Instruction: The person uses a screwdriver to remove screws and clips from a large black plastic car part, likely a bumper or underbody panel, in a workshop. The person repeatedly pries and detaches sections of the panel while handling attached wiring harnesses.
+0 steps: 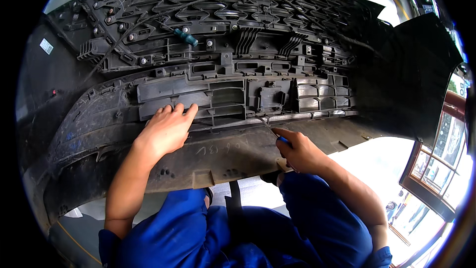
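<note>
The inner side of a black car bumper point(233, 141) lies in front of me, with slatted vent inserts in its lower opening. My left hand point(171, 128) rests on the left vent insert point(173, 93), fingers spread and fingertips touching the slats. My right hand point(300, 153) is closed around the blue handle of a screwdriver point(269, 128). The thin shaft slants up and left to the lower edge of the opening, below a square black bracket point(271, 97) between the two inserts. How deep its tip reaches is hidden. The right vent insert point(325, 95) sits beyond that bracket.
A second, teal-handled tool point(186, 37) lies on the grille point(218, 7) farther up. A dark cable point(163, 12) runs across the grille, with several screws around it. The bumper's side point(421, 74) rises at the right. My blue-clad knees point(317, 208) are close to the near edge.
</note>
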{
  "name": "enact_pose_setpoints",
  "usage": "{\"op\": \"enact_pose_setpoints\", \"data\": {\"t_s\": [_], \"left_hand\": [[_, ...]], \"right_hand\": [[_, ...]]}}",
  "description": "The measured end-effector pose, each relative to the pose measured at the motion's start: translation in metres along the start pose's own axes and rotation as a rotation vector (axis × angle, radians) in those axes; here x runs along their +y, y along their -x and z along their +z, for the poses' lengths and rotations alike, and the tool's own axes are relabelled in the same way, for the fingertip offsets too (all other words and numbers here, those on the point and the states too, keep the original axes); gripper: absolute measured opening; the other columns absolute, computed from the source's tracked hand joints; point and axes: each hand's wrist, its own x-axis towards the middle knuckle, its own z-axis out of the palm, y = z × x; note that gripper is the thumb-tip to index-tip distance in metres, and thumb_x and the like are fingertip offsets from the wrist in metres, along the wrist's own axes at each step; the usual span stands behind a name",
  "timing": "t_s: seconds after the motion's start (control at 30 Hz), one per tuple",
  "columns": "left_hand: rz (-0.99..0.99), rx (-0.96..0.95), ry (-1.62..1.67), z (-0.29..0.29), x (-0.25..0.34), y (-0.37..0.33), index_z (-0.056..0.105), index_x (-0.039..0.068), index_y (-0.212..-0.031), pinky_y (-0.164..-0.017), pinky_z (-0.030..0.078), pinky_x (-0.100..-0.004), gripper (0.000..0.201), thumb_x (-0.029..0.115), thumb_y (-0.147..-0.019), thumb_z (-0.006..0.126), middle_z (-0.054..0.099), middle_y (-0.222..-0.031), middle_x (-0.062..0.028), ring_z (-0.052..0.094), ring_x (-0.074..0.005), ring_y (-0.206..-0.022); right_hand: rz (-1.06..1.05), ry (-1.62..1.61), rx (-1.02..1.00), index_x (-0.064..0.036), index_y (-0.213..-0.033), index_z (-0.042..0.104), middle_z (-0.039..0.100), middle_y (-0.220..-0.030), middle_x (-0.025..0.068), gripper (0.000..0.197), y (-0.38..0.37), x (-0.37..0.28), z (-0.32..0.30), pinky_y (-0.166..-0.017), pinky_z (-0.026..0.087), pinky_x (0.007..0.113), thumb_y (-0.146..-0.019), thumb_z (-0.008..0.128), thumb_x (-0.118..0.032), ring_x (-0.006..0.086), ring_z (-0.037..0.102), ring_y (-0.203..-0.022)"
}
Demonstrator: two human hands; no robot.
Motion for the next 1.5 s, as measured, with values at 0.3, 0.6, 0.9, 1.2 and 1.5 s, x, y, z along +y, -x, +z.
{"op": "enact_pose_setpoints", "data": {"t_s": [0.3, 0.6, 0.9, 1.2, 1.5], "left_hand": [[0.029, 0.0, -0.031, 0.003, -0.003, -0.001, 0.043, 0.003, -0.148, -0.101, 0.051, -0.0487, 0.071, 0.013, -0.087, 0.078, 0.06, -0.122, -0.0217, 0.063, -0.0422, -0.111], [0.015, -0.061, -0.02, -0.006, 0.0, 0.002, 0.042, 0.003, -0.149, -0.102, 0.05, -0.0493, 0.071, 0.013, -0.088, 0.076, 0.06, -0.123, -0.0215, 0.062, -0.0416, -0.112], [0.038, -0.007, 0.031, -0.014, 0.003, 0.004, 0.045, 0.004, -0.148, -0.1, 0.052, -0.0512, 0.064, 0.008, -0.089, 0.071, 0.062, -0.122, -0.0226, 0.064, -0.0445, -0.11], [0.024, -0.022, 0.031, -0.016, 0.002, 0.004, 0.045, 0.004, -0.146, -0.101, 0.052, -0.0511, 0.062, 0.01, -0.089, 0.071, 0.061, -0.124, -0.023, 0.064, -0.0439, -0.111], [0.034, 0.0, 0.023, -0.013, 0.001, 0.006, 0.043, 0.004, -0.147, -0.099, 0.052, -0.0514, 0.065, 0.009, -0.089, 0.072, 0.061, -0.124, -0.0232, 0.064, -0.0438, -0.111]], "right_hand": [[-0.051, 0.128, -0.082, -0.0003, -0.155, 0.045, 0.067, -0.069, 0.0184, 0.056, -0.013, -0.013, -0.004, -0.058, 0.057, 0.043, -0.101, 0.051, -0.013, 0.029, 0.069, -0.058], [-0.23, 0.813, -0.093, 0.0025, -0.159, 0.035, 0.072, -0.078, 0.0246, 0.08, -0.014, -0.006, 0.0, -0.065, 0.062, 0.049, -0.083, 0.06, -0.005, 0.0389, 0.074, -0.07], [-0.311, 0.548, -0.071, -0.0037, -0.154, 0.046, 0.072, -0.083, 0.0268, 0.059, -0.014, 0.021, -0.029, -0.064, 0.06, 0.05, -0.097, 0.058, -0.012, 0.0396, 0.073, -0.071], [0.165, 0.194, 0.055, -0.0052, -0.147, 0.055, 0.072, -0.079, 0.0231, 0.043, 0.024, 0.036, -0.065, -0.06, 0.058, 0.04, -0.107, 0.049, -0.02, 0.0284, 0.069, -0.057], [0.164, 0.119, 0.024, -0.0046, -0.148, 0.055, 0.062, -0.066, 0.0085, 0.043, 0.018, 0.017, -0.061, -0.046, 0.051, 0.032, -0.107, 0.05, -0.017, 0.0146, 0.059, -0.049]]}}
